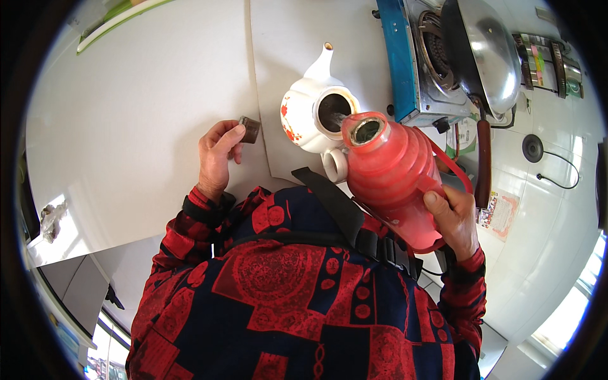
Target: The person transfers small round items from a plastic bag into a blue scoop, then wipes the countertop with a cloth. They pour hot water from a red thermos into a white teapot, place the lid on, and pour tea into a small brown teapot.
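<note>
My right hand [453, 218] grips the handle of a red plastic thermos flask [394, 166], which is tilted so that its open mouth meets the rim of a white teapot [306, 102]. Water runs from the flask into the lidless teapot, where dark liquid shows. Red flowers decorate the pot's side; its spout points away from me and its ring handle faces me. In my left hand [219, 149], thumb and fingers pinch a small dark brown stopper-like piece [249, 129], held above the counter to the left of the teapot.
A blue-sided gas stove [403, 61] stands right of the teapot. On it rests a metal wok [489, 57], its wooden handle [482, 161] reaching towards me. A seam crosses the white countertop [156, 95]. A crumpled plastic bag [53, 221] lies at the far left.
</note>
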The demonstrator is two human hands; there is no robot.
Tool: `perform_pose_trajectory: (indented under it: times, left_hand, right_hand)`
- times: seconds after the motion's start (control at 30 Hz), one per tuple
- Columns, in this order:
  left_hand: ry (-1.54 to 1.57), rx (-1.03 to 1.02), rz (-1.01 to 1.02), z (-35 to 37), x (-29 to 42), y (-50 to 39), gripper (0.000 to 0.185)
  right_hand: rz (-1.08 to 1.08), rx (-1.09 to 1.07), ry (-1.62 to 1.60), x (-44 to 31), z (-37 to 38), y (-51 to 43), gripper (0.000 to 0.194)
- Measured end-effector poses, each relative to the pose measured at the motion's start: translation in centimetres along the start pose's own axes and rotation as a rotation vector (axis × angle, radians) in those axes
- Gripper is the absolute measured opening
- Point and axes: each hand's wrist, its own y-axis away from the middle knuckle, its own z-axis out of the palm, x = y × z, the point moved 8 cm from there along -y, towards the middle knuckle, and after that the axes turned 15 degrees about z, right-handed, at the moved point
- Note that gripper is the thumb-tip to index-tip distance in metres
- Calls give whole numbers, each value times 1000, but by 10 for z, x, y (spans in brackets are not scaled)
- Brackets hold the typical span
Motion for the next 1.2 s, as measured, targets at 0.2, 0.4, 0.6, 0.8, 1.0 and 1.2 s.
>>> perform_pose_trajectory:
  times: [0.2, 0.4, 0.6, 0.8, 1.0, 1.2]
  left_hand:
    - [-7, -1, 8, 3, 5, 1, 38]
    - [7, -7, 8, 5, 6, 1, 37]
    - [9, -2, 25, 6, 6, 1, 38]
    - [80, 20, 47, 7, 4, 0, 34]
    - [46, -59, 120, 18, 19, 6, 38]
    - [-17, -160, 276, 54, 51, 40, 38]
  right_hand:
    - [-14, 16, -57, 10, 1, 1, 50]
    - [38, 23, -135, 30, 5, 5, 48]
    - [48, 63, -194, 44, 7, 16, 48]
    - [94, 90, -256, 64, 7, 30, 50]
    - [107, 102, -313, 88, 8, 39, 51]
    - [45, 70, -387, 120, 5, 42, 50]
